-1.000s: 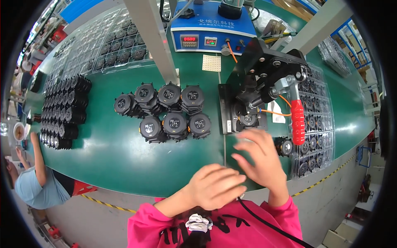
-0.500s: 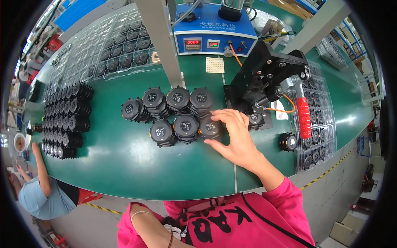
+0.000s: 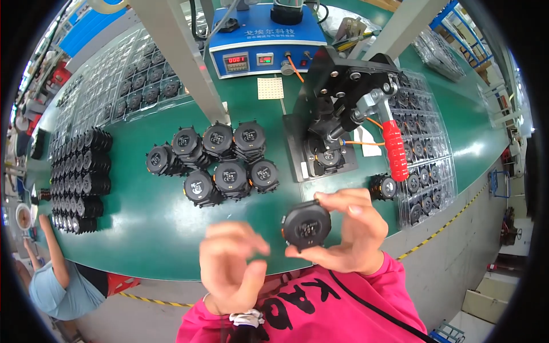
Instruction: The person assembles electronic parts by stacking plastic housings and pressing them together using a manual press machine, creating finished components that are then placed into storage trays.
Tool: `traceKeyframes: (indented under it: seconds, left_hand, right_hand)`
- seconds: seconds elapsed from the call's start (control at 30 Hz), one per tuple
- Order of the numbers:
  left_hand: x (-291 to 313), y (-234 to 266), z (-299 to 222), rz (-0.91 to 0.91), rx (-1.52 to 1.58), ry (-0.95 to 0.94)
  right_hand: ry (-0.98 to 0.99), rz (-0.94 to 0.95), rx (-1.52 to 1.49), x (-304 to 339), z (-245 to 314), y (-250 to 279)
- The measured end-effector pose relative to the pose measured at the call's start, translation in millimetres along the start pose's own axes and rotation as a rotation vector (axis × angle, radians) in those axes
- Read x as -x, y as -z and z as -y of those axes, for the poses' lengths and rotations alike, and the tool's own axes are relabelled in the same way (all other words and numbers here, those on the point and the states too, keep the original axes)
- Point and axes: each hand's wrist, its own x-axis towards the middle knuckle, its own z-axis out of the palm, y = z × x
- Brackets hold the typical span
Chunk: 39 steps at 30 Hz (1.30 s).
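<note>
My right hand (image 3: pixel 361 231) pinches a round black watch case (image 3: pixel 307 227) by its edge, between thumb and fingers. The case is held above the table near its front edge, with its printed back facing up. To its left is my left hand (image 3: pixel 231 260), its fingers apart and curved, slightly blurred, touching nothing. Beyond the hands, stacked watch cases (image 3: pixel 231 177) stand in two short rows. At the back right of them is a black clamp fixture (image 3: pixel 337 108) with a red handle (image 3: pixel 394 150); another watch case (image 3: pixel 328 158) sits in its base.
A blue test box (image 3: pixel 266 43) with red displays stands at the back, behind a grey post (image 3: pixel 183 57). Tall stacks of watch cases (image 3: pixel 86 183) fill the left. Clear trays (image 3: pixel 426 154) lie right, near a small stack (image 3: pixel 384 187). A person in light blue (image 3: pixel 68 288) sits far left.
My right hand has lifted a watch case off the front row's right end and drawn it toward me. My left hand has come up beside it. The view has shifted to the right.
</note>
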Motion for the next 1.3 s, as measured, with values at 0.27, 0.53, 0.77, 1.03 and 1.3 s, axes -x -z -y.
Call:
traceKeyframes:
  seconds: [0.27, 0.53, 0.77, 1.03, 1.3]
  left_hand:
    - [4.3, -25.8, -3.8, 0.168, 0.081, 0.268]
    - [3.1, -31.3, -6.8, 0.152, -0.055, 0.231]
    - [-0.6, -38.1, -9.8, 0.143, -0.236, 0.174]
    - [-5.8, -39.2, -4.1, 0.255, -0.32, 0.152]
    - [-10.4, -49.4, 3.9, 0.169, -0.137, 0.309]
  right_hand:
    - [-0.001, 0.034, -0.065, 14.6, 15.1, 3.0]
    - [0.002, -0.008, -0.131, 22.0, 12.9, 1.9]
    - [-0.011, -0.021, -0.135, 23.4, 12.0, 5.0]
    - [-0.067, -0.025, -0.162, 26.6, 6.4, 10.8]
    - [-0.085, 0.169, -0.024, 23.1, -14.4, 43.8]
